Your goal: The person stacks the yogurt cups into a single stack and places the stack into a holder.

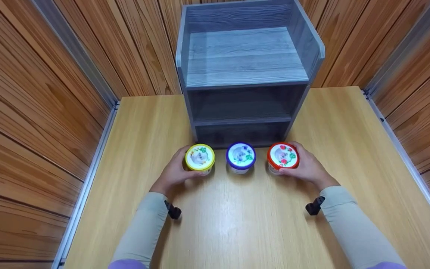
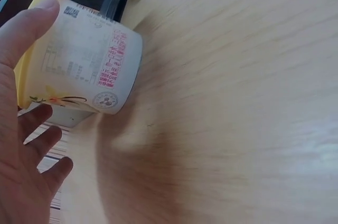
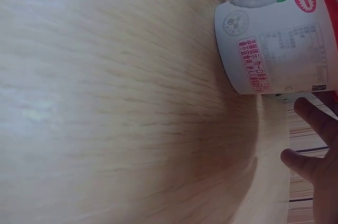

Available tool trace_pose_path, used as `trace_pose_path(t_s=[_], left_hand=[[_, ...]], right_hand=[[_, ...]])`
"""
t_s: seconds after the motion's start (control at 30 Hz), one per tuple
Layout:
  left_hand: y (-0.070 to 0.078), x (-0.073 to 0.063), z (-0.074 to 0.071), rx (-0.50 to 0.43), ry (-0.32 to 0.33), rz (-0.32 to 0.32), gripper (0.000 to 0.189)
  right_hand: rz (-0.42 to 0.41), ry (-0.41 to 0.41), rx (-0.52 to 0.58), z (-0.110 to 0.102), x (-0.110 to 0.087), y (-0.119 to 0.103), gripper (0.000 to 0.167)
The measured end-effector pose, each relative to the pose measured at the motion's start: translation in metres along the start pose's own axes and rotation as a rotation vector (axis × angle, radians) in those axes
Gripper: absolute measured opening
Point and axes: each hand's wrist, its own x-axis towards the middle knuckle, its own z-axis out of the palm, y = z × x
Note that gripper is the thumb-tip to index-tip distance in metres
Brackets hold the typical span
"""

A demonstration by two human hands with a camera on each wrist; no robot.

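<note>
Three lidded plastic cups stand in a row on the wooden table, in front of the grey shelf. My left hand (image 1: 174, 169) grips the yellow-lidded cup (image 1: 200, 157) at the left end, its thumb on the near side of the lid. In the left wrist view that cup (image 2: 79, 57) shows printed labels, and the other fingers are spread beside it. The blue-lidded cup (image 1: 240, 155) stands in the middle, untouched. At the right end, my right hand (image 1: 308, 169) holds the red-lidded cup (image 1: 283, 155) by its rim. Strawberries are printed on this cup (image 3: 274, 44).
A grey wooden shelf unit (image 1: 243, 56) with an open top tray and two lower compartments stands right behind the cups. Wood-plank walls (image 1: 32, 112) surround the table (image 1: 233, 224), with metal rails along its sides. A small black device (image 1: 315, 206) is on each wrist.
</note>
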Motion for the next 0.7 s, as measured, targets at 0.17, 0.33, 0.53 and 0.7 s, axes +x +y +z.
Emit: trace_pose_path(t_s=[0.17, 0.33, 0.53, 0.7], left_hand=[[-0.001, 0.001, -0.005, -0.053, -0.044, -0.012, 0.104], [-0.002, 0.003, -0.007, -0.093, -0.076, -0.038, 0.101], [-0.001, 0.003, -0.009, -0.084, -0.097, -0.049, 0.099], [-0.001, 0.004, -0.011, -0.076, -0.109, -0.056, 0.099]], right_hand=[[-0.016, 0.009, -0.004, -0.003, 0.001, -0.003, 0.119], [-0.014, 0.012, -0.012, -0.009, 0.001, -0.009, 0.121], [-0.019, 0.033, 0.017, -0.016, 0.002, -0.021, 0.119], [-0.038, 0.027, 0.036, -0.021, 0.003, -0.032, 0.115]])
